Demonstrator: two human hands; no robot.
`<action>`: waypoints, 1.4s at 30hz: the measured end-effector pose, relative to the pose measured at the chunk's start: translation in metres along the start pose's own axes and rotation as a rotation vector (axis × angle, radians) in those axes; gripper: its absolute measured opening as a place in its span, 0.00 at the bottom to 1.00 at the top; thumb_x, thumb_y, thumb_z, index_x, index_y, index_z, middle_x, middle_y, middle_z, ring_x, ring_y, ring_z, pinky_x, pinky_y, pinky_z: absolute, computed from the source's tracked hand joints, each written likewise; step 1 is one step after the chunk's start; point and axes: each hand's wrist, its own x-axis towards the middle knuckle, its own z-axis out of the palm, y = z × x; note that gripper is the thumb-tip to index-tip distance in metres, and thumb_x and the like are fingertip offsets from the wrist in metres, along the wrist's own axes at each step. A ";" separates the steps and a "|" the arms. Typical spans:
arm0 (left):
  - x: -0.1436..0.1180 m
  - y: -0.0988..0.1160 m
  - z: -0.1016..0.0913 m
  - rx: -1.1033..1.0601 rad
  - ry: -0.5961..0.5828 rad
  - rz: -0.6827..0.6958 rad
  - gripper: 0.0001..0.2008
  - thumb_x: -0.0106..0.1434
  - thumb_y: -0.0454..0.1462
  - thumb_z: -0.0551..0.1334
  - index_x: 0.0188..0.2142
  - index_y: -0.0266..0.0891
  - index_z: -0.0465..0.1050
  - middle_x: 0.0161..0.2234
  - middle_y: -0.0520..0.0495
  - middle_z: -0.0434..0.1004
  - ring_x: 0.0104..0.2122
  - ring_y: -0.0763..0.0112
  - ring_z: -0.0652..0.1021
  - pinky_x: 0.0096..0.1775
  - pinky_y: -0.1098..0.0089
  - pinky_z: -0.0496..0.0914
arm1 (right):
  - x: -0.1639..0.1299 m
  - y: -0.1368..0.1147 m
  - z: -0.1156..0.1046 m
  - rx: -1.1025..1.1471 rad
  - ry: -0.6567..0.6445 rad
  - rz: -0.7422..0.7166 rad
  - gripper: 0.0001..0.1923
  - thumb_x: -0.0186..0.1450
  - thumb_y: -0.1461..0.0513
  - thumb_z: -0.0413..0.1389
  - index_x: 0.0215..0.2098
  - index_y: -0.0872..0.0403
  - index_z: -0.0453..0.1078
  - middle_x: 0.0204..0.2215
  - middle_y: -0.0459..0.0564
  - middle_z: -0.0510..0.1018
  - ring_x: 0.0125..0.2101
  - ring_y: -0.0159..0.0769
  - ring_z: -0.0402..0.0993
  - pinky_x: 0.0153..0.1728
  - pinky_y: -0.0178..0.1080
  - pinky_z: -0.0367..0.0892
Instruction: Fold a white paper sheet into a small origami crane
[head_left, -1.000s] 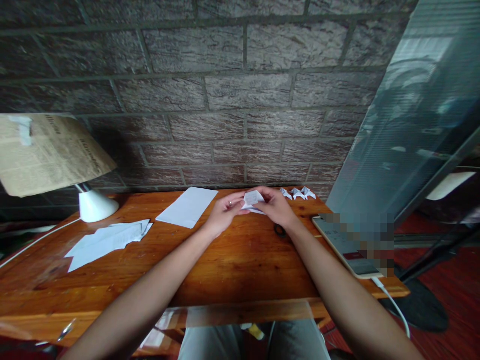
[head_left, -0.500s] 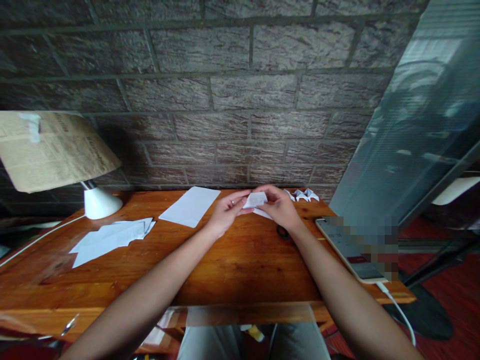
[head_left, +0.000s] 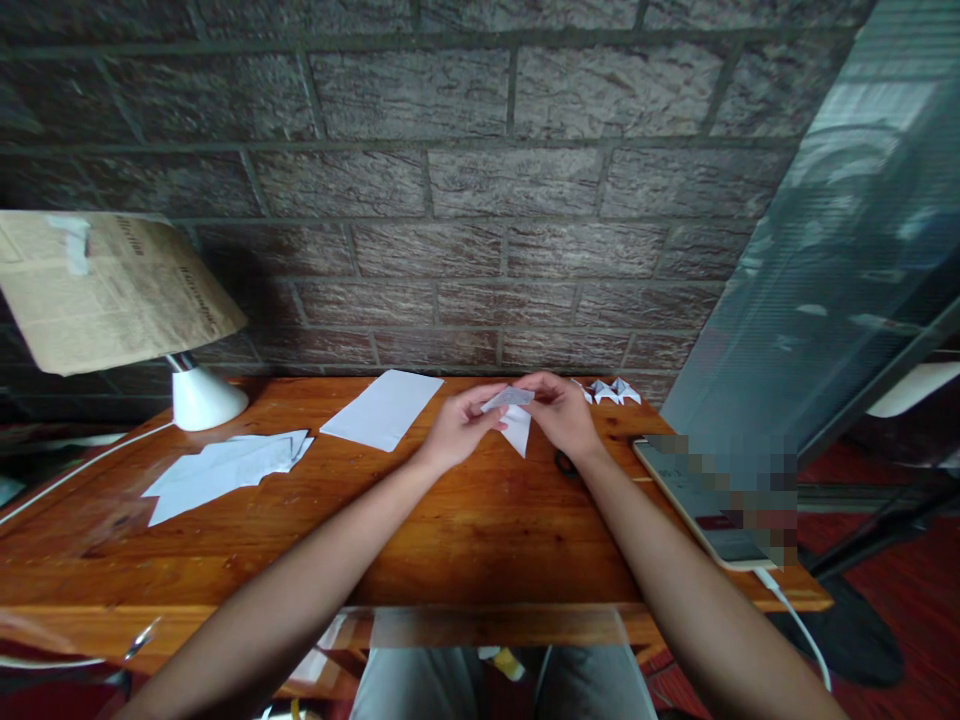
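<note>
Folded paper pinched between both hands, seemingly above desk

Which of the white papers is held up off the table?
The small folded paper between both hands; the flat sheet and the pile lie on the table.

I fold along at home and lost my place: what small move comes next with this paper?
Probably press the fold flat. Both hands, left and right, pinch the folded paper above the desk, its point hanging down.
</note>
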 end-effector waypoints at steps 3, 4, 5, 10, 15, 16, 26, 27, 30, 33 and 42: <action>-0.001 0.002 0.000 0.016 0.042 -0.019 0.23 0.53 0.50 0.69 0.43 0.36 0.79 0.40 0.45 0.81 0.33 0.69 0.78 0.35 0.66 0.79 | -0.001 0.003 0.003 0.010 -0.007 0.051 0.14 0.53 0.53 0.67 0.31 0.54 0.76 0.31 0.50 0.82 0.32 0.36 0.76 0.38 0.40 0.71; -0.001 0.003 0.000 0.026 0.048 -0.024 0.23 0.54 0.50 0.68 0.41 0.36 0.79 0.37 0.46 0.81 0.32 0.70 0.77 0.34 0.67 0.78 | -0.001 0.003 0.004 0.013 -0.008 0.072 0.15 0.53 0.52 0.67 0.31 0.54 0.76 0.31 0.49 0.82 0.31 0.36 0.76 0.38 0.39 0.71; -0.001 0.003 0.000 0.034 0.053 -0.028 0.22 0.54 0.51 0.68 0.40 0.36 0.79 0.34 0.47 0.80 0.31 0.71 0.76 0.32 0.68 0.78 | -0.002 0.004 0.005 0.015 -0.007 0.091 0.16 0.53 0.51 0.67 0.31 0.54 0.76 0.31 0.49 0.82 0.31 0.36 0.76 0.37 0.39 0.71; -0.002 0.005 0.001 0.107 0.091 -0.012 0.21 0.55 0.53 0.66 0.30 0.36 0.76 0.25 0.51 0.75 0.24 0.75 0.72 0.25 0.74 0.71 | -0.004 0.001 0.008 0.035 -0.021 0.150 0.19 0.55 0.48 0.65 0.33 0.55 0.77 0.32 0.50 0.83 0.31 0.37 0.76 0.36 0.40 0.71; -0.002 0.006 0.000 0.166 0.141 0.033 0.20 0.55 0.53 0.66 0.24 0.38 0.71 0.18 0.54 0.69 0.18 0.77 0.67 0.21 0.75 0.61 | -0.004 0.000 0.010 -0.040 -0.006 0.085 0.18 0.55 0.49 0.66 0.33 0.54 0.78 0.32 0.52 0.83 0.32 0.39 0.78 0.37 0.41 0.72; -0.003 0.006 0.000 0.171 0.152 0.042 0.20 0.55 0.52 0.66 0.24 0.38 0.70 0.18 0.55 0.68 0.18 0.77 0.67 0.21 0.75 0.60 | -0.005 0.001 0.010 -0.071 -0.014 0.059 0.17 0.55 0.49 0.65 0.33 0.54 0.78 0.33 0.52 0.83 0.32 0.39 0.78 0.37 0.41 0.72; -0.002 0.007 -0.003 0.165 0.222 0.067 0.14 0.56 0.46 0.66 0.23 0.39 0.70 0.17 0.55 0.67 0.17 0.78 0.65 0.21 0.74 0.56 | -0.010 -0.007 0.013 -0.044 -0.169 0.024 0.15 0.55 0.52 0.66 0.38 0.51 0.80 0.38 0.48 0.84 0.37 0.39 0.79 0.43 0.42 0.73; -0.002 0.007 -0.003 0.163 0.230 0.071 0.14 0.56 0.45 0.66 0.22 0.39 0.69 0.16 0.56 0.66 0.17 0.78 0.65 0.21 0.74 0.56 | -0.010 -0.008 0.014 -0.008 -0.193 0.046 0.16 0.56 0.52 0.66 0.39 0.50 0.80 0.38 0.48 0.84 0.37 0.39 0.79 0.44 0.43 0.73; -0.002 0.007 -0.003 0.153 0.233 0.074 0.16 0.55 0.47 0.66 0.21 0.39 0.68 0.16 0.56 0.66 0.17 0.78 0.64 0.21 0.74 0.56 | -0.009 -0.010 0.014 0.056 -0.215 0.110 0.16 0.58 0.50 0.64 0.39 0.49 0.81 0.36 0.46 0.84 0.37 0.39 0.79 0.45 0.44 0.73; -0.003 0.005 -0.003 0.132 0.205 0.065 0.16 0.56 0.49 0.65 0.24 0.39 0.70 0.18 0.55 0.67 0.18 0.78 0.65 0.21 0.74 0.57 | -0.007 -0.009 0.013 0.094 -0.176 0.148 0.15 0.57 0.50 0.64 0.36 0.50 0.81 0.33 0.46 0.84 0.36 0.38 0.78 0.43 0.43 0.73; -0.004 0.008 0.002 0.077 0.142 0.057 0.14 0.53 0.46 0.68 0.29 0.37 0.74 0.21 0.54 0.70 0.21 0.77 0.66 0.23 0.74 0.59 | -0.005 -0.007 0.009 0.164 -0.095 0.240 0.15 0.50 0.54 0.69 0.32 0.52 0.79 0.32 0.47 0.83 0.32 0.34 0.77 0.39 0.40 0.72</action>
